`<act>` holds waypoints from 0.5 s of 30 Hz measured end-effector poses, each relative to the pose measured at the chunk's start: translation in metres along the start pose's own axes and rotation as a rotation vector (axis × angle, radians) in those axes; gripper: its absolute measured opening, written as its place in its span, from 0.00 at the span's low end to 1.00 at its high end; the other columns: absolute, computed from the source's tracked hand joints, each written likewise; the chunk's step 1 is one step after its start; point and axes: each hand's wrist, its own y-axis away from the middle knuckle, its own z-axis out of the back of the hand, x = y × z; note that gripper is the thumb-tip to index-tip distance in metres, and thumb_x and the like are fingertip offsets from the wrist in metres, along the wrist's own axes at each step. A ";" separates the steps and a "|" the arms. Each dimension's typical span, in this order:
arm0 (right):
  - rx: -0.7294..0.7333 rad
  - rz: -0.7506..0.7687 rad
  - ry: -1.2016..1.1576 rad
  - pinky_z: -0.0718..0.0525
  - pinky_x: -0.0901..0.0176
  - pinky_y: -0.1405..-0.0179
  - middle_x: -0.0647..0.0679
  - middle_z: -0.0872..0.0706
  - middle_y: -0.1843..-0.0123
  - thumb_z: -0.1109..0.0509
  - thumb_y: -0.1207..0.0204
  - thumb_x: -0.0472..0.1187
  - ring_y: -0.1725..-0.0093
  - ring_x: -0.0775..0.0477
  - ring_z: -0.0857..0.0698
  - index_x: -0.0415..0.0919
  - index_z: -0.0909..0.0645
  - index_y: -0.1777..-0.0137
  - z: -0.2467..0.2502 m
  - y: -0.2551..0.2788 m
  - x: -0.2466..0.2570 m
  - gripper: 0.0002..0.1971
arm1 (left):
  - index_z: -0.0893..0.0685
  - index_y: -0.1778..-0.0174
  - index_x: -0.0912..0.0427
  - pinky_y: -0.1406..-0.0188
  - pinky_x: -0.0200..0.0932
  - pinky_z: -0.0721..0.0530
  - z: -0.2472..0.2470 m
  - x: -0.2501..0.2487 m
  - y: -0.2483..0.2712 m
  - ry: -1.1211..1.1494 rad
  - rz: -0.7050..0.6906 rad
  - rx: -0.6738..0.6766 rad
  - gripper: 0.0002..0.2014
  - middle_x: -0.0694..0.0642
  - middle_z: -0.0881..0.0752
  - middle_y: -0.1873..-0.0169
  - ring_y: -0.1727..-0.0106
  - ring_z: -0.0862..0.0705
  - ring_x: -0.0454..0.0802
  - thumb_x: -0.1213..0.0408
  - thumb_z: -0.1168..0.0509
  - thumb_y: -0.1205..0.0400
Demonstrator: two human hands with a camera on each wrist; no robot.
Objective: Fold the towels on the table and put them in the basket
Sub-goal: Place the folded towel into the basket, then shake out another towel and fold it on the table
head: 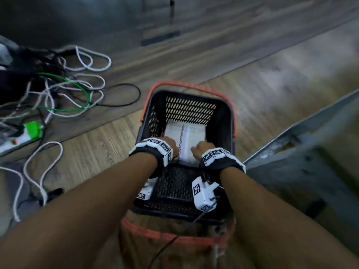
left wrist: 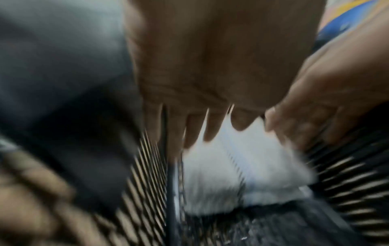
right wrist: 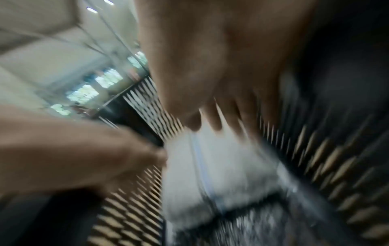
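Both hands reach down into the basket (head: 225,121) with a folded white towel (head: 191,133) between them. The left hand (head: 171,145) is at the towel's left edge and the right hand (head: 199,150) at its right edge. In the left wrist view the left fingers (left wrist: 210,126) point straight down, side by side, with their tips over the towel (left wrist: 221,174); the right hand (left wrist: 311,113) touches the cloth's other edge there. In the right wrist view the right fingers (right wrist: 212,119) also run straight down onto the towel (right wrist: 210,179), and the left hand (right wrist: 84,149) meets its edge. Neither grip looks curled round the cloth, though blur hides whether any finger pinches it.

The towel lies flat on the basket's floor, at the far end, with a thin dark stitched stripe down its middle. The basket is black mesh plastic with orange handles (head: 194,87) folded down outside the rim, and it stands on a wood-look floor (head: 101,144). Both wrists wear white bands (head: 155,145) printed with black square markers. A tangle of white, black and green cables (head: 77,88) lies on the floor to the left, beside a white power strip (head: 17,140). A grey metal frame (head: 303,152) crosses the right side.
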 end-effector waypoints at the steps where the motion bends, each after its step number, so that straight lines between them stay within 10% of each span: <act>1: 0.015 0.015 0.022 0.24 0.57 0.57 0.38 0.18 0.50 0.40 0.21 0.53 0.53 0.39 0.18 0.39 0.23 0.57 0.014 0.022 0.002 0.16 | 0.24 0.32 0.63 0.38 0.53 0.25 0.015 0.000 0.024 -0.035 -0.010 -0.018 0.19 0.62 0.23 0.31 0.33 0.23 0.61 0.56 0.47 0.13; 5: -0.015 0.084 0.003 0.28 0.57 0.62 0.42 0.23 0.67 0.39 0.20 0.54 0.62 0.41 0.21 0.39 0.29 0.71 0.083 0.129 0.018 0.23 | 0.19 0.41 0.62 0.47 0.47 0.23 0.083 0.003 0.127 0.028 -0.016 -0.282 0.23 0.63 0.18 0.38 0.40 0.18 0.62 0.48 0.47 0.16; 8: -0.127 0.136 -0.125 0.27 0.57 0.64 0.29 0.15 0.55 0.38 0.18 0.50 0.53 0.32 0.15 0.27 0.18 0.55 0.138 0.220 0.022 0.22 | 0.18 0.42 0.63 0.49 0.47 0.22 0.138 -0.007 0.210 0.021 -0.034 -0.483 0.21 0.64 0.16 0.42 0.42 0.17 0.62 0.51 0.46 0.17; 12: -0.349 0.121 -0.124 0.18 0.52 0.44 0.36 0.13 0.41 0.36 0.20 0.51 0.44 0.38 0.14 0.34 0.19 0.37 0.192 0.343 0.009 0.21 | 0.18 0.42 0.60 0.49 0.48 0.22 0.192 -0.037 0.319 -0.051 -0.084 -0.708 0.20 0.62 0.17 0.39 0.40 0.18 0.61 0.49 0.45 0.17; 15: -0.477 0.087 -0.100 0.19 0.58 0.58 0.42 0.12 0.44 0.35 0.21 0.51 0.50 0.43 0.12 0.38 0.19 0.39 0.215 0.431 -0.012 0.19 | 0.18 0.42 0.60 0.51 0.46 0.23 0.215 -0.072 0.388 -0.119 -0.144 -0.811 0.21 0.61 0.16 0.40 0.41 0.17 0.60 0.48 0.46 0.17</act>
